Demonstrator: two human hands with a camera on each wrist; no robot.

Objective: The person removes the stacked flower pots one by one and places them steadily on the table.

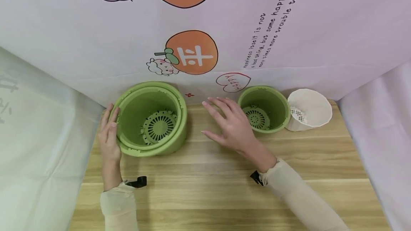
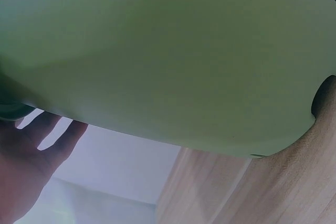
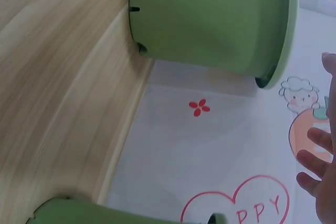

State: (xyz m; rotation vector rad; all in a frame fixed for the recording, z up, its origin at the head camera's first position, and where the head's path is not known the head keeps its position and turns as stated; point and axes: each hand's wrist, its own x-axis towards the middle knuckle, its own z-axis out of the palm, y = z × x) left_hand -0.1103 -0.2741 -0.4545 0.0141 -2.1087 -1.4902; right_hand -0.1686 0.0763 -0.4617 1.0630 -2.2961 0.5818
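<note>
Pots lie tipped on their sides along the back of a wooden surface (image 1: 205,195), mouths facing the viewer: a large green pot (image 1: 151,118), with a second green pot seemingly nested inside it, is the landmark. The left hand (image 1: 109,134) rests flat against the large green pot's left rim, fingers straight and together, apparently to steady it from rolling. To its right, the right hand (image 1: 229,126) hovers with fingers spread, holding nothing, just short of a smaller green pot (image 1: 263,109); a white pot (image 1: 309,109) lies farthest right.
</note>
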